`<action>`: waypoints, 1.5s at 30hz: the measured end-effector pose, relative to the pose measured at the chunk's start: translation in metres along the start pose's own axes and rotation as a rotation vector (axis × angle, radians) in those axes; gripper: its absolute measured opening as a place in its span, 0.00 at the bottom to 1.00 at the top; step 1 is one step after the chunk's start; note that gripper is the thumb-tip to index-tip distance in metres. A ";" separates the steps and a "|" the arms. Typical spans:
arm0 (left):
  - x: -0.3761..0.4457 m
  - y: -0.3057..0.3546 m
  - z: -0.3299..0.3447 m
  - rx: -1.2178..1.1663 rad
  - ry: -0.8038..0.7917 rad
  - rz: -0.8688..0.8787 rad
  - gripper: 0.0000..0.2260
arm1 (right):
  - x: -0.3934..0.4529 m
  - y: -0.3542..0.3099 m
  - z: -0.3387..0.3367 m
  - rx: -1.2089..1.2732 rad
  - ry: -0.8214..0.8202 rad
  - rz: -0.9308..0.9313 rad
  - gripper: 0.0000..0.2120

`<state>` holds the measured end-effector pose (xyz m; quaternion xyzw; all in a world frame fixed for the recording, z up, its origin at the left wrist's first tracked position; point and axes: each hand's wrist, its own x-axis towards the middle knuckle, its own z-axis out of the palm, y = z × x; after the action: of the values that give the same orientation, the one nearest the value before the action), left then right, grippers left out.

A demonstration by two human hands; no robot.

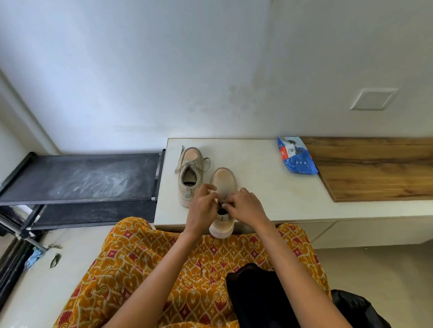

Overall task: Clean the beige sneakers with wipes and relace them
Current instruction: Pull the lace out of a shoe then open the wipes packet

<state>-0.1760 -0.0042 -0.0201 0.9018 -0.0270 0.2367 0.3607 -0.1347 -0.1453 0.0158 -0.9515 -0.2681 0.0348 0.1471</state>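
Two beige sneakers stand on a low white bench (260, 191), toes pointing to the wall. The far sneaker (190, 175) is laced, its lace ends lying loose. The near sneaker (223, 185) sits at the bench's front edge, heel toward me. My left hand (201, 208) and my right hand (245, 207) meet over its tongue, fingers curled and pinching at the lacing area; the lace itself is hidden under my fingers. A blue wipes pack (297, 155) lies to the right, far from both hands.
A wooden board (382, 168) covers the bench's right part. A black dusty shoe rack (78, 178) stands to the left. My patterned orange garment (165, 276) and a black bag (264, 304) fill the foreground. A blue scrap (33, 257) lies on the floor at left.
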 end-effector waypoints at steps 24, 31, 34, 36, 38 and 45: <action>0.036 0.022 0.012 -0.026 0.041 -0.137 0.14 | 0.020 0.022 -0.003 0.576 0.237 0.241 0.08; 0.104 0.067 0.083 -0.146 -0.154 -0.266 0.14 | 0.057 0.082 -0.012 0.513 0.369 0.364 0.09; 0.128 0.074 0.123 -0.184 -0.230 -0.292 0.14 | 0.076 0.132 -0.020 0.429 0.452 0.398 0.07; 0.142 0.074 0.152 -0.202 -0.287 -0.318 0.15 | 0.091 0.168 -0.024 0.381 0.482 0.438 0.09; 0.156 0.072 0.180 -0.197 -0.343 -0.332 0.15 | 0.108 0.202 -0.026 0.299 0.481 0.521 0.11; 0.198 0.063 0.245 -0.124 -0.401 -0.360 0.17 | 0.161 0.287 -0.030 0.069 0.252 0.657 0.16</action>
<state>0.0858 -0.1891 -0.0453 0.8970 0.0482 -0.0166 0.4390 0.1504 -0.3026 -0.0386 -0.9782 0.0739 -0.0283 0.1918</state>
